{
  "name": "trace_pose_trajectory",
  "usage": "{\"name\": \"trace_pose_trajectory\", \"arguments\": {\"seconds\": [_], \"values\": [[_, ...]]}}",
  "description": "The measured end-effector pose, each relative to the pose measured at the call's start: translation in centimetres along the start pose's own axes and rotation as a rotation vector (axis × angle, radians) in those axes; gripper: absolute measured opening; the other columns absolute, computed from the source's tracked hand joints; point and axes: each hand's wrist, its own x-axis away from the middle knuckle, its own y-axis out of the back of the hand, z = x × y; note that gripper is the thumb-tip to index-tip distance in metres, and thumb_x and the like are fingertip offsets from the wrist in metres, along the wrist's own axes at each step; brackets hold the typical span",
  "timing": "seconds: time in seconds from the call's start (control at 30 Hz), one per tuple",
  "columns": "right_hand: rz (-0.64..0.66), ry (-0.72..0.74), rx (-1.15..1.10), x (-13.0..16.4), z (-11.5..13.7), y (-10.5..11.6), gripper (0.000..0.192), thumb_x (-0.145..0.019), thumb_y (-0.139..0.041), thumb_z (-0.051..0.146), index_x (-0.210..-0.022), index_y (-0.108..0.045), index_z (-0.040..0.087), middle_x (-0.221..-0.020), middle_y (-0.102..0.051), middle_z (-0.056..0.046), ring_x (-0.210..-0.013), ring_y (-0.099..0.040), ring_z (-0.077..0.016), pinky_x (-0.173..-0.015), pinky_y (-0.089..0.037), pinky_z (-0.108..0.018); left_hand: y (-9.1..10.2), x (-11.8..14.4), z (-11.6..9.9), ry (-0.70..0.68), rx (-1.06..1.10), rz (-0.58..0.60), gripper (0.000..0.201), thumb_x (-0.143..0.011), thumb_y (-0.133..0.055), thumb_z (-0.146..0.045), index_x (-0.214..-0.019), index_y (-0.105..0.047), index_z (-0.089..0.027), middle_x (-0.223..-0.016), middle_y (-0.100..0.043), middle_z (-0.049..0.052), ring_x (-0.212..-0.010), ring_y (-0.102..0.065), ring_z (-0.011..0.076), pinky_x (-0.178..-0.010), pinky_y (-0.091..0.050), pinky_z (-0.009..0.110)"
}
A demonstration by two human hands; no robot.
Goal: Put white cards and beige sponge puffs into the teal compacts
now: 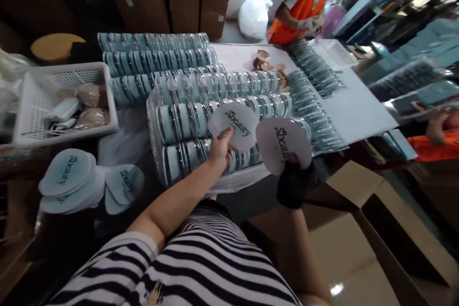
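Left hand point(219, 150): bare, it pinches the left card point(239, 126), a round white one near the middle, with its thumb point(226, 135) on the front.
Right hand point(296, 181): in a dark glove point(291, 195), it grips the low edge of the right card point(274, 146), at 3 o'clock from the left card. It is blurry, so I cannot tell where each finger is.
Card drop: a weak grip in the glove could let the right card fall, maybe into the open box point(340, 253) at 4 o'clock.
Card bend: too hard a pinch could crease the left card.
Shiny rows point(190, 119): from 10 to 12 o'clock; a bumped wrist could knock them crooked.
Card pile point(68, 172): near 9 o'clock, stacked messily, so a nudge could make it slide.
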Motion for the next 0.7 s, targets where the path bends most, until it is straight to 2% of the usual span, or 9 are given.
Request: {"name": "trace_pose_trajectory", "arguments": {"seconds": [0.07, 0.13, 0.17, 0.23, 0.33, 0.4, 0.47, 0.6, 0.7], "values": [[0.127, 0.111, 0.126, 2.1, -2.3, 3.0, 0.051, -0.090, -0.048, 0.060, -0.086, -0.068, 0.014, -0.074, -0.069, -0.013, -0.068, -0.063, -0.0232, -0.060, -0.045, -0.031, 0.4, -1.0, -1.4, -0.017, 0.056, -0.054, 0.029, -0.077, -0.079, -0.018, -0.105, -0.070, -0.020, -0.101, -0.077, 0.004, -0.095, -0.072, 0.0185, -0.085, -0.058, 0.030], [0.329, 0.233, 0.230, 4.6, -3.8, 4.2, 0.045, -0.093, -0.046, 0.052, -0.088, -0.070, 0.014, -0.073, -0.070, -0.012, -0.066, -0.064, -0.0217, -0.060, -0.044, -0.029, 1.0, -2.0, -2.2, -0.006, 0.089, -0.092, 0.032, -0.080, -0.077, -0.017, -0.110, -0.069, -0.022, -0.106, -0.076, 0.004, -0.100, -0.071, 0.0192, -0.088, -0.058, 0.031], [0.425, 0.274, 0.266, 5.7, -4.1, 4.0, 0.042, -0.095, -0.043, 0.046, -0.092, -0.071, 0.015, -0.075, -0.071, -0.012, -0.068, -0.065, -0.0209, -0.061, -0.043, -0.028, 1.3, -2.3, -2.2, 0.002, 0.093, -0.088, 0.033, -0.081, -0.076, -0.017, -0.113, -0.069, -0.023, -0.108, -0.076, 0.004, -0.101, -0.071, 0.0197, -0.089, -0.058, 0.033], [0.590, 0.299, 0.347, 7.2, -3.3, 2.0, 0.039, -0.097, -0.040, 0.037, -0.100, -0.071, 0.015, -0.082, -0.073, -0.012, -0.073, -0.067, -0.0197, -0.063, -0.042, -0.026, 1.9, -2.7, -2.0, -0.003, 0.102, -0.069, 0.034, -0.083, -0.075, -0.016, -0.115, -0.068, -0.023, -0.111, -0.075, 0.004, -0.104, -0.070, 0.0202, -0.092, -0.058, 0.034], [0.790, 0.240, 0.459, 7.4, 0.1, -2.2, 0.036, -0.100, -0.039, 0.035, -0.116, -0.065, 0.017, -0.089, -0.074, -0.011, -0.078, -0.069, -0.0188, -0.063, -0.039, -0.025, 2.5, -2.7, -1.5, -0.031, 0.119, -0.032, 0.035, -0.084, -0.072, -0.015, -0.117, -0.067, -0.023, -0.115, -0.074, 0.004, -0.108, -0.069, 0.0200, -0.094, -0.057, 0.036], [0.848, 0.212, 0.500, 6.6, 2.2, -3.8, 0.036, -0.100, -0.041, 0.038, -0.124, -0.060, 0.019, -0.096, -0.074, -0.010, -0.081, -0.069, -0.0198, -0.063, -0.037, -0.026, 2.6, -2.6, -1.5, -0.022, 0.118, -0.030, 0.033, -0.085, -0.071, -0.015, -0.117, -0.067, -0.023, -0.116, -0.074, 0.005, -0.108, -0.069, 0.0201, -0.095, -0.057, 0.036], [0.867, 0.209, 0.552, 5.9, 3.2, -3.6, 0.036, -0.100, -0.042, 0.040, -0.123, -0.059, 0.019, -0.096, -0.074, -0.010, -0.081, -0.069, -0.0219, -0.062, -0.036, -0.027, 2.6, -2.6, -1.6, 0.004, 0.109, -0.055, 0.031, -0.085, -0.072, -0.016, -0.115, -0.068, -0.022, -0.117, -0.074, 0.006, -0.107, -0.069, 0.0209, -0.095, -0.057, 0.037], [0.911, 0.218, 0.595, 5.4, 2.6, -1.6, 0.033, -0.101, -0.038, 0.036, -0.117, -0.062, 0.019, -0.092, -0.074, -0.010, -0.078, -0.069, -0.0215, -0.061, -0.033, -0.028, 2.6, -2.7, -1.8, 0.026, 0.106, -0.074, 0.028, -0.084, -0.072, -0.016, -0.111, -0.069, -0.022, -0.114, -0.074, 0.006, -0.104, -0.070, 0.0216, -0.093, -0.057, 0.038], [0.898, 0.229, 0.544, 5.8, 2.2, -2.7, 0.033, -0.102, -0.040, 0.034, -0.118, -0.064, 0.019, -0.099, -0.074, -0.011, -0.082, -0.068, -0.0201, -0.064, -0.034, -0.027, 2.6, -2.7, -1.6, 0.008, 0.112, -0.044, 0.028, -0.085, -0.071, -0.015, -0.112, -0.070, -0.021, -0.112, -0.075, 0.006, -0.103, -0.070, 0.0208, -0.094, -0.057, 0.037]]}}
